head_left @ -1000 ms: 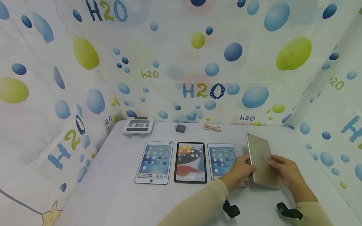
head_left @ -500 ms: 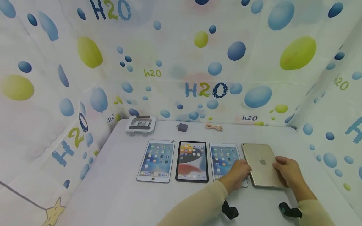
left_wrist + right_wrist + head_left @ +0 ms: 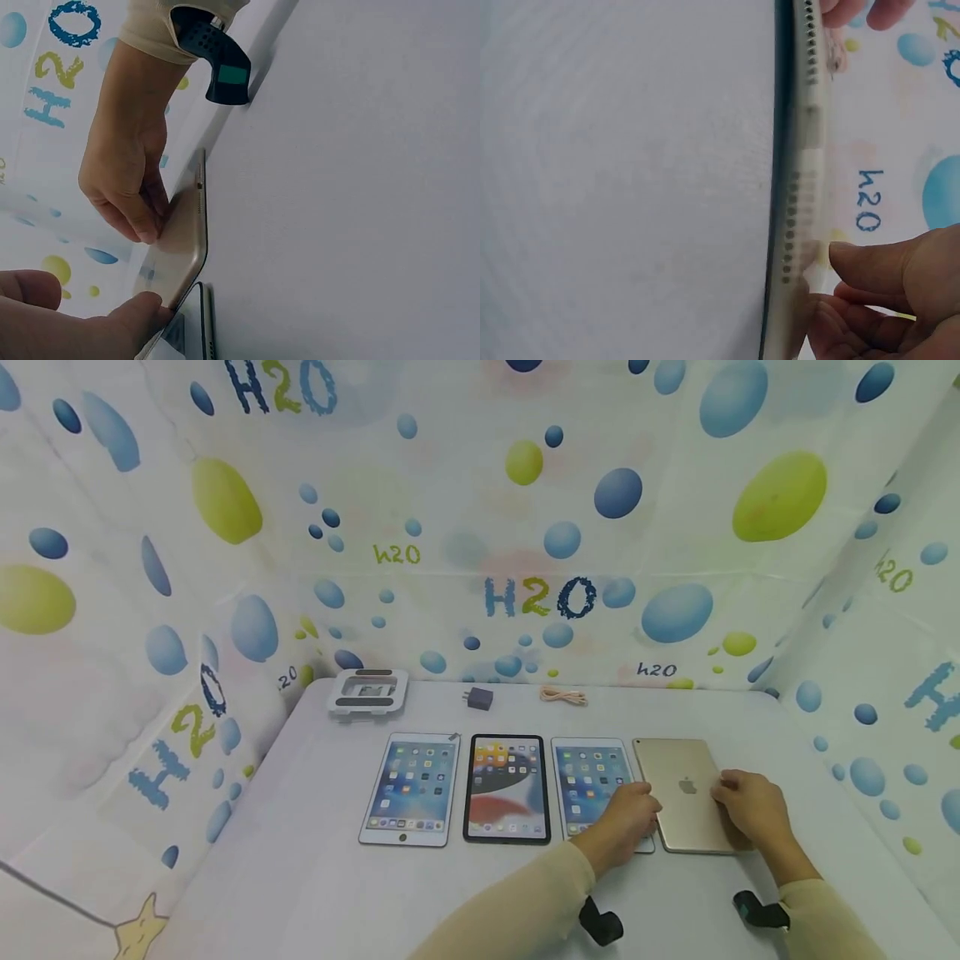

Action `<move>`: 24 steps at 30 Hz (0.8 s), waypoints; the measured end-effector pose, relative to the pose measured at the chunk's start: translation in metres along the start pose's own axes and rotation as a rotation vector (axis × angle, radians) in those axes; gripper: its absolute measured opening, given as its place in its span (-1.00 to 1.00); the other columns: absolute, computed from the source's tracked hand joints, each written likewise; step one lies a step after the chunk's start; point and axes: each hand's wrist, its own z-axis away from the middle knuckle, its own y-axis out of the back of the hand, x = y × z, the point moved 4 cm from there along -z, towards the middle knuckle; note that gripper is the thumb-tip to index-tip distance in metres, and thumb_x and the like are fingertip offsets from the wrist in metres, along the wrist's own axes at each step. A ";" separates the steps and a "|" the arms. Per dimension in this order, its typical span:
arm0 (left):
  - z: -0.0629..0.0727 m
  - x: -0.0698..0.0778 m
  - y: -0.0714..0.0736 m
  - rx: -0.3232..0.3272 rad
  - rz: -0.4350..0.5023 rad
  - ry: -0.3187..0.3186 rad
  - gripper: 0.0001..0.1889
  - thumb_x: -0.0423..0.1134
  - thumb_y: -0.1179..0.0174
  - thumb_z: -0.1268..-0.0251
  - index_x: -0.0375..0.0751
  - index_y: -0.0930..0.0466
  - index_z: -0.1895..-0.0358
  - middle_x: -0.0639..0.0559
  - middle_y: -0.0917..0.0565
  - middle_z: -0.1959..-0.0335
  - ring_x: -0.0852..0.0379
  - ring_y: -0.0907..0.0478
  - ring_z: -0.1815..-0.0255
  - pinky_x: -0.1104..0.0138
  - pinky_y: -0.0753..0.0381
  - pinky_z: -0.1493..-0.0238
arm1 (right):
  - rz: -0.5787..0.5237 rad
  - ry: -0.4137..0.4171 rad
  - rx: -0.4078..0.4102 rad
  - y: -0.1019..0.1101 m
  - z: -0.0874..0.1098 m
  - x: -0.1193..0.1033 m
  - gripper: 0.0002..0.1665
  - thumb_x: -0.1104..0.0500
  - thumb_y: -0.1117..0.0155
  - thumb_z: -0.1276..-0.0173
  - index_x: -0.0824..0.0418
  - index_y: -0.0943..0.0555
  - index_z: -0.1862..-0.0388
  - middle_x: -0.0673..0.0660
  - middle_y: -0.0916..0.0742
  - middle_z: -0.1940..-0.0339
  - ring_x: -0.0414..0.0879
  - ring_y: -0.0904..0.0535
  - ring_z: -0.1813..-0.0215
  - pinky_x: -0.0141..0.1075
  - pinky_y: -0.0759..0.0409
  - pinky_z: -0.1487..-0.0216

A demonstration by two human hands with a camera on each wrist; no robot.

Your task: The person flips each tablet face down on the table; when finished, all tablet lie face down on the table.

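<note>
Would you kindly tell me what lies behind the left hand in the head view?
A white-framed tablet with app icons showing; the left hand covers part of its lower right, which cannot be seen.

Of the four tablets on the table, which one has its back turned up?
The gold tablet, at the right end of the row: its apple logo faces up, while the other three tablets lie screen up.

This is a small cloth-walled booth; whether inside a home or an office, I can't tell. Printed cloth (image 3: 457,493) with blue and green ovals and "H2O" lettering hangs behind the white table (image 3: 292,885) and along both its sides. The row of tablets (image 3: 507,789) on the table gives it a gadget-bench look.
</note>
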 end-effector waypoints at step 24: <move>0.034 0.039 0.112 0.146 -0.254 -0.041 -0.46 -0.21 -0.18 -0.38 -0.17 -0.47 -0.41 -0.24 -0.35 -0.51 -0.31 -0.23 -0.53 -0.19 -0.23 -0.49 | -0.707 0.017 -0.433 -0.039 0.033 -0.085 -0.03 -0.02 -0.09 -0.60 0.21 0.21 -0.69 0.51 -0.16 -0.59 0.43 -0.40 -0.42 0.14 -0.53 -0.32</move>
